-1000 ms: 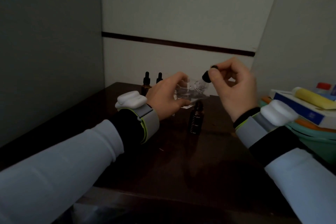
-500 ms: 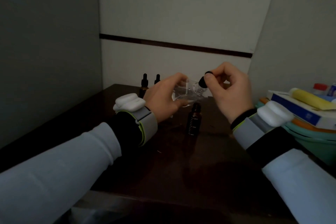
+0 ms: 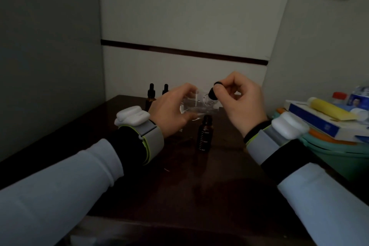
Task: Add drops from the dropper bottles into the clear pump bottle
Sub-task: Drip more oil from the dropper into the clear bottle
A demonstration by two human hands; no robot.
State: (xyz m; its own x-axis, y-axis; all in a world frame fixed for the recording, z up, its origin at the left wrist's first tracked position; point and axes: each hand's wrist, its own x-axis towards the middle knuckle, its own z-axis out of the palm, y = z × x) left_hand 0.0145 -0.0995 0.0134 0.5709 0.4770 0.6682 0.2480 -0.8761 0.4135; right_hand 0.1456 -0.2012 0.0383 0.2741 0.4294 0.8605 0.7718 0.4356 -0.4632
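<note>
Above a dark table (image 3: 179, 185), the clear pump bottle (image 3: 194, 106), see-through and tipped sideways, is gripped in the curled left hand (image 3: 169, 112). At its two o'clock a black dropper bulb (image 3: 212, 93) is pinched by the right hand (image 3: 243, 104). An uncapped amber bottle (image 3: 204, 136) is stood at its six o'clock.

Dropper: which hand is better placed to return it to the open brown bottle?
Right, probably. The right hand pinches the dropper, and the open brown bottle stands close below it, between the two hands. The left hand is busy holding the clear bottle.
</note>
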